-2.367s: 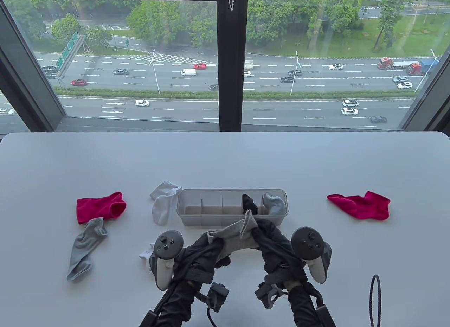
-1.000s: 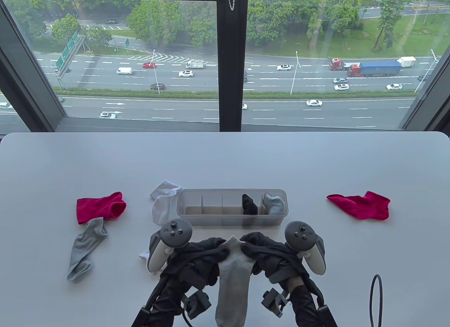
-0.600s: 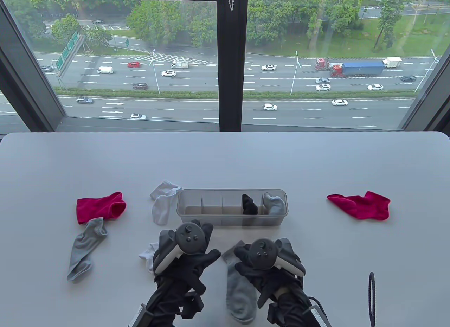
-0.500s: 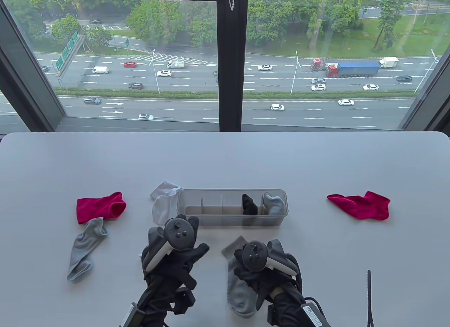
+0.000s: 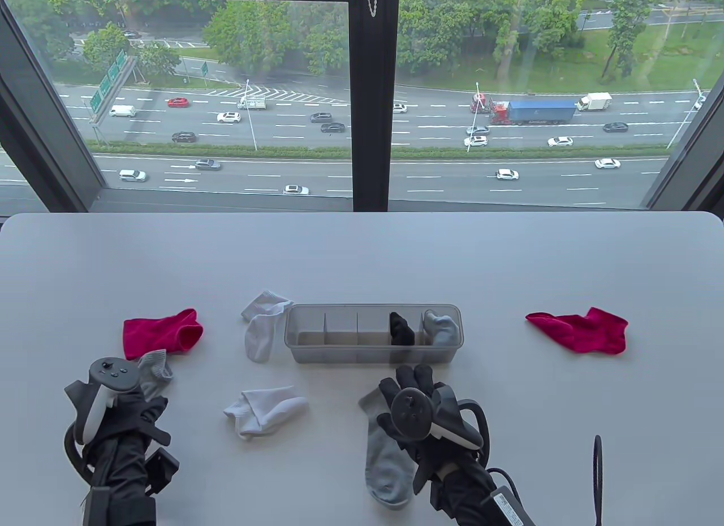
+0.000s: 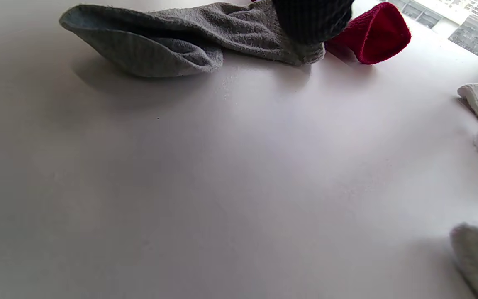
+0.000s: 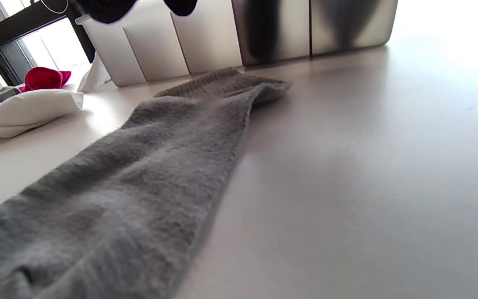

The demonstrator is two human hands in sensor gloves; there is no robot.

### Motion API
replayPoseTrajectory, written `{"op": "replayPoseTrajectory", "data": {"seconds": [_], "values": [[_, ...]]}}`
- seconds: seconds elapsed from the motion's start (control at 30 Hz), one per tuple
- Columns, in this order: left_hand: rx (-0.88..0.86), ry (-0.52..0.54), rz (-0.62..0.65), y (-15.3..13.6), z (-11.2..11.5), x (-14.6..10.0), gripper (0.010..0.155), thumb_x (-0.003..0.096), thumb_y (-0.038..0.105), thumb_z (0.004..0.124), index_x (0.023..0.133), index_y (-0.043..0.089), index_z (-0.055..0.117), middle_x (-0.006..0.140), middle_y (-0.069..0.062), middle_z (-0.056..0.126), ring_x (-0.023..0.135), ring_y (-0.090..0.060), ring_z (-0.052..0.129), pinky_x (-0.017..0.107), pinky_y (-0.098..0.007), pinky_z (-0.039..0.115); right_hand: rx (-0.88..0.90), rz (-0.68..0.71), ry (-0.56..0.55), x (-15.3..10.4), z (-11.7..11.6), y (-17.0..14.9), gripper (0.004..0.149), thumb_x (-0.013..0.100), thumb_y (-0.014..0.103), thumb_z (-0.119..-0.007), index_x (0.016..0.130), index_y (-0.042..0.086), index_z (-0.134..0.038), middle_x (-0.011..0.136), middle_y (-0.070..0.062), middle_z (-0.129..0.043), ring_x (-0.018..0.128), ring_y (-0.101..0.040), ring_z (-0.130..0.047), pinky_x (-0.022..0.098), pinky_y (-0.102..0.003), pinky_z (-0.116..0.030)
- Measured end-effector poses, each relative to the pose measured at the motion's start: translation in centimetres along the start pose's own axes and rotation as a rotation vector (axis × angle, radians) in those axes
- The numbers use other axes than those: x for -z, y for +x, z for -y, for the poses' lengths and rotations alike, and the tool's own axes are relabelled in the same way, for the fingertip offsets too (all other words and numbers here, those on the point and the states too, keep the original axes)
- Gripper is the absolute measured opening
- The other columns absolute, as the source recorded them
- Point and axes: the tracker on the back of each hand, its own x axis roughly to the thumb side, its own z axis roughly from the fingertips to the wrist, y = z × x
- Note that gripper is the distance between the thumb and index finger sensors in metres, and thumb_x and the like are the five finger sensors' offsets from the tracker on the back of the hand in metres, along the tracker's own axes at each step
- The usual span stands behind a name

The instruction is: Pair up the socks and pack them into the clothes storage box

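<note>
A grey sock (image 5: 383,464) lies flat near the front edge, its cuff end under my right hand (image 5: 416,379), whose straight fingers point at the clear storage box (image 5: 373,352). In the right wrist view that sock (image 7: 139,187) runs toward the box (image 7: 206,41). My left hand (image 5: 148,400) sits at the front left over a second grey sock (image 5: 154,367). A gloved fingertip (image 6: 309,20) touches that sock (image 6: 189,37); no curl around it shows. The box holds a black pair (image 5: 400,328) and a pale blue-grey pair (image 5: 441,327).
Two white socks lie left of the box, one (image 5: 260,329) beside its end and one (image 5: 266,410) nearer me. A red sock (image 5: 164,333) touches the left grey sock, another red sock (image 5: 582,331) lies far right. A dark cable loop (image 5: 598,469) stands at the front right.
Both hands laid the grey sock flat on the table and let go. My left hand then swung far left to the second grey sock. The right hand stayed over the laid sock.
</note>
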Motion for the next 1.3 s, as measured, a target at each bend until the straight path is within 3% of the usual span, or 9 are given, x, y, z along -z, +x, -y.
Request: {"op": "replayPoseTrajectory", "data": {"seconds": [0.17, 0.27, 0.37, 0.6, 0.87, 0.97, 1.07, 1.2, 1.3], "values": [[0.144, 0.043, -0.061, -0.9, 1.4, 1.3, 0.073, 0.0560, 0.027, 0.072, 0.111, 0.022, 0.025, 0.116, -0.012, 0.025, 0.101, -0.038, 0.038, 0.074, -0.056, 0.052, 0.029, -0.015, -0.015, -0.1, 0.1, -0.3, 0.066, 0.060, 0.045, -0.056, 0.115, 0.019, -0.031, 0.122, -0.023, -0.016, 0.106, -0.048, -0.010, 0.076, -0.067, -0.030], [0.207, 0.159, -0.042, -0.6, 1.2, 0.7, 0.054, 0.0544, 0.017, 0.071, 0.105, 0.014, 0.053, 0.097, -0.021, 0.063, 0.071, -0.035, 0.080, 0.050, -0.047, 0.080, 0.019, -0.006, -0.032, -0.2, 0.3, -0.2, 0.066, 0.060, 0.045, -0.056, 0.115, 0.018, -0.032, 0.121, -0.024, -0.018, 0.106, -0.049, -0.012, 0.076, -0.067, -0.031], [0.150, 0.188, 0.133, 0.1, 0.6, -0.8, 0.045, 0.0518, 0.019, 0.070, 0.096, 0.011, 0.074, 0.086, -0.022, 0.082, 0.054, -0.033, 0.092, 0.034, -0.043, 0.086, 0.032, -0.003, -0.059, -0.3, 0.8, 0.1, 0.065, 0.060, 0.045, -0.057, 0.115, 0.018, -0.034, 0.121, -0.025, -0.023, 0.106, -0.051, -0.017, 0.075, -0.067, -0.034], [0.022, 0.244, 0.645, 8.0, -1.8, -8.3, 0.044, 0.0521, 0.022, 0.065, 0.094, 0.013, 0.075, 0.084, -0.020, 0.083, 0.054, -0.031, 0.092, 0.035, -0.042, 0.087, 0.178, 0.067, -0.086, -0.7, 1.6, 0.9, 0.076, 0.057, 0.049, -0.063, 0.115, 0.016, -0.028, 0.121, -0.028, -0.029, 0.105, -0.055, -0.028, 0.074, -0.069, -0.039], [0.008, -0.063, 1.043, 19.2, 5.9, -15.5, 0.044, 0.0536, 0.021, 0.065, 0.096, 0.014, 0.073, 0.088, -0.019, 0.081, 0.061, -0.032, 0.092, 0.042, -0.046, 0.087, 0.790, 0.208, -0.109, -1.3, 2.8, -0.5, 0.093, 0.054, 0.053, -0.070, 0.112, 0.026, -0.002, 0.120, -0.022, -0.001, 0.106, -0.052, -0.008, 0.076, -0.070, -0.025], [0.005, -0.148, 1.078, 21.6, 8.8, -16.4, 0.046, 0.0548, 0.022, 0.067, 0.100, 0.015, 0.066, 0.099, -0.019, 0.071, 0.080, -0.039, 0.085, 0.059, -0.057, 0.077, 0.922, 0.176, -0.209, -1.8, 3.4, -1.8, 0.049, 0.061, 0.045, -0.066, 0.106, 0.039, -0.049, 0.125, -0.013, -0.032, 0.110, -0.047, -0.028, 0.079, -0.065, -0.035], [-0.037, -0.229, 1.105, 22.8, 10.4, -16.7, 0.081, 0.0548, 0.045, 0.070, 0.114, 0.016, 0.024, 0.118, -0.023, 0.026, 0.109, -0.050, 0.037, 0.075, -0.073, 0.039, 0.881, 0.144, -0.278, -2.2, 4.2, -2.4, 0.039, 0.060, 0.041, -0.069, 0.098, 0.032, -0.066, 0.104, -0.007, -0.077, 0.094, -0.036, -0.073, 0.074, -0.055, -0.060], [-0.355, -0.140, 1.103, 23.6, 10.4, -17.2, 0.055, 0.0559, 0.035, 0.072, 0.104, 0.011, 0.063, 0.108, -0.024, 0.067, 0.097, -0.049, 0.070, 0.071, -0.068, 0.058, 0.834, 0.102, -0.368, -2.7, 5.2, -2.8, 0.037, 0.059, 0.039, -0.071, 0.093, 0.027, -0.073, 0.090, -0.005, -0.088, 0.079, -0.025, -0.087, 0.064, -0.045, -0.073], [-0.508, -0.142, 1.082, 23.5, 10.1, -17.1, 0.042, 0.0584, 0.029, 0.066, 0.095, 0.010, 0.076, 0.081, -0.019, 0.096, 0.067, -0.040, 0.099, 0.055, -0.058, 0.080, 0.877, 0.089, -0.428, -3.4, 5.9, -3.1, 0.038, 0.058, 0.039, -0.075, 0.092, 0.023, -0.075, 0.075, -0.002, -0.094, 0.064, -0.018, -0.094, 0.056, -0.041, -0.078]]}}
